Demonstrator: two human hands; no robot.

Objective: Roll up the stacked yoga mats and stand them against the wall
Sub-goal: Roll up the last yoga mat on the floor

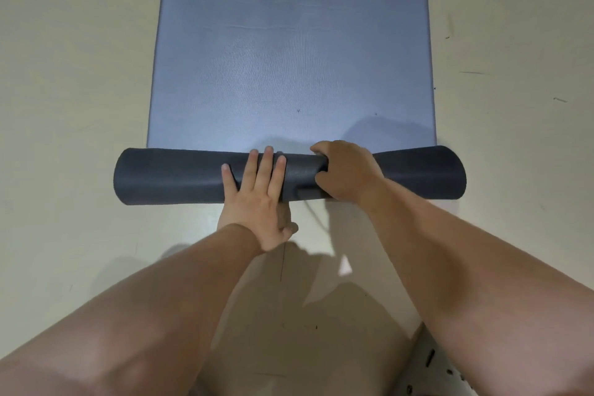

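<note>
Both hands on the rolled mat [180, 180]: left hand [257, 199] pressing flat-fingered, right hand [345, 172] curled gripping it.

Both arms bare, reaching forward and down. Left forearm [180, 292] and right forearm [450, 251] angle inward. Left hand [257, 199] palm down, four fingers straight, slightly spread, pressing on top of rolled mat [173, 180]; thumb low on near side. Right hand [348, 173] just beside it, fingers curled over far side, thumb hooked at near side, gripping roll. Hands near each other, not touching.
</note>
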